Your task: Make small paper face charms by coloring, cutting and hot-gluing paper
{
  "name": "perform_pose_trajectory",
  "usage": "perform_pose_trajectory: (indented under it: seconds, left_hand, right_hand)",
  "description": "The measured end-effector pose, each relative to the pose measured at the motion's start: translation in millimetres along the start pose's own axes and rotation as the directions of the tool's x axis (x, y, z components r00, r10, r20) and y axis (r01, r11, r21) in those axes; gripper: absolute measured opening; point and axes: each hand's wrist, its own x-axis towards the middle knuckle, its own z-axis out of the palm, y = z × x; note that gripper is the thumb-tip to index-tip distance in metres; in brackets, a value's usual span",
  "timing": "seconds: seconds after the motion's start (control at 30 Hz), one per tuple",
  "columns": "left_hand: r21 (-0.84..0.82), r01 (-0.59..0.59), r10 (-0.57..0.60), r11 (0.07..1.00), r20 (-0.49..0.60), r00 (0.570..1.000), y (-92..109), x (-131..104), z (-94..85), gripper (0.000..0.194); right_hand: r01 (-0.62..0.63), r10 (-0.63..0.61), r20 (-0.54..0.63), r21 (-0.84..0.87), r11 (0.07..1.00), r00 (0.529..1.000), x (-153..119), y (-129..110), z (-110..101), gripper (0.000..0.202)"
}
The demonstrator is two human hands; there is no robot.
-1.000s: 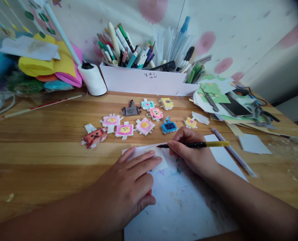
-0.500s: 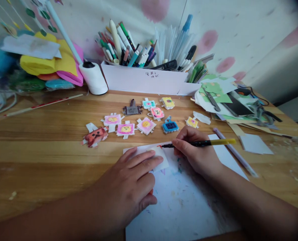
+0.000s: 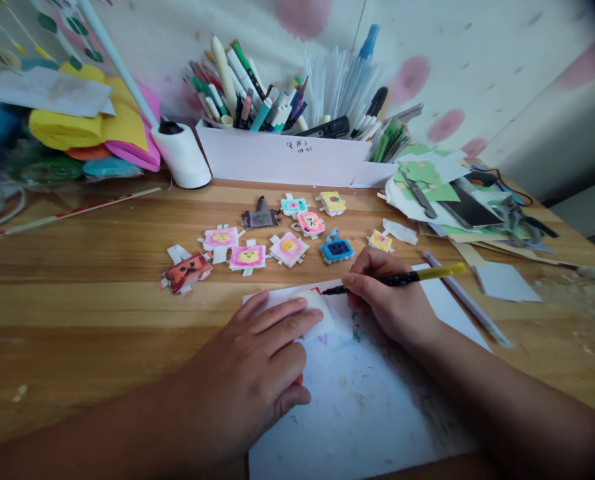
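Note:
My left hand [image 3: 272, 353] lies with its fingers stretched over a small white paper piece [image 3: 326, 325], pressing it onto a larger white sheet [image 3: 347, 400]. A bit of something orange-red [image 3: 299, 379] shows between the thumb and the curled fingers; most of it is hidden. In my right hand [image 3: 395, 300] a thin black marker [image 3: 402, 279] with a yellow end is pinched between thumb and fingers. Its tip meets the small paper's upper edge, beside a short red line [image 3: 319, 291]. Several small coloured paper figures [image 3: 248, 257] lie just beyond my hands.
A white box [image 3: 282, 158] full of pens stands at the back. A lamp [image 3: 182, 155] and colourful packs [image 3: 67, 130] are at left. On the right lie a purple pen [image 3: 467, 300], paper scraps [image 3: 422, 175], a cutter [image 3: 420, 198], a phone [image 3: 470, 205] and scissors [image 3: 522, 227].
The whole view has shifted slightly. The red line by the marker tip looks a little longer; both hands keep nearly the same pose.

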Motion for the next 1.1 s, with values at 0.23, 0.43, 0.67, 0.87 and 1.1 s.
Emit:
perform_pose_trajectory:
  seconds: [0.23,0.43,0.67,0.87,1.1]
  left_hand:
    - [0.036,-0.016,0.015,0.999,0.008,1.000,-1.4,-0.7,1.1,0.016]
    - [0.051,-0.011,0.012,0.999,-0.011,1.000,-1.9,-1.4,1.6,0.015]
    - [0.072,-0.023,0.024,0.997,-0.020,0.999,-2.4,-0.9,0.8,0.016]
    - [0.091,-0.031,0.032,0.995,-0.006,0.999,-2.9,-1.8,1.6,0.016]
    - [0.099,-0.041,0.042,0.994,-0.004,0.999,-3.2,-0.7,0.3,0.017]
  right_hand:
    - [-0.002,0.002,0.017,-0.007,1.000,1.000,1.6,0.1,-1.3,0.022]
    - [0.006,-0.006,0.027,-0.002,1.000,1.000,1.6,-0.3,-2.2,0.021]
    - [0.009,-0.009,0.043,-0.007,1.000,0.999,0.6,-1.5,-4.4,0.021]
    - [0.018,-0.019,0.046,0.015,1.000,0.999,0.1,-0.8,-4.3,0.021]
    - [0.015,-0.016,0.064,0.017,1.000,0.998,0.6,-0.8,-5.0,0.020]
